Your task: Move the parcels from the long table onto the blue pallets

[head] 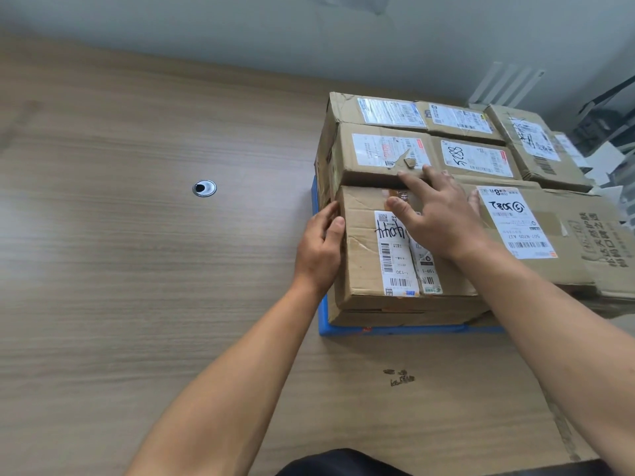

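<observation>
**A:** Nearest first: what lies there, and what is at risk?

**B:** A few cardboard scraps (pixel 398 376) on the wood-grain surface (pixel 137 269). Past them is the blue pallet (pixel 343 329), with the near parcel (pixel 371 269) seated on a lower parcel (pixel 395 316) at its left corner. The left hand (pixel 321 242) clasps the near parcel's left edge, thumb on top. The right hand (pixel 436 218) lies flat on the lid, fingers spread, gripping nothing.

In my judgement a leftward shove could slide the parcel over the pallet's edge. Its creased card might buckle under pressure. The right fingertips (pixel 412 182) reach the seam with the next carton and could be nipped.

**A:** And the count?

**B:** Two hands and one pallet in view. Seven parcel tops show:
- the near one
- the broad parcel (pixel 577 242) beside it
- the middle-left parcel (pixel 385 152)
- the parcel marked 5188 (pixel 477 156)
- the far-left parcel (pixel 388 111)
- the far-middle parcel (pixel 460 118)
- the far-right parcel (pixel 536 142)

At least one more lies beneath.
</observation>
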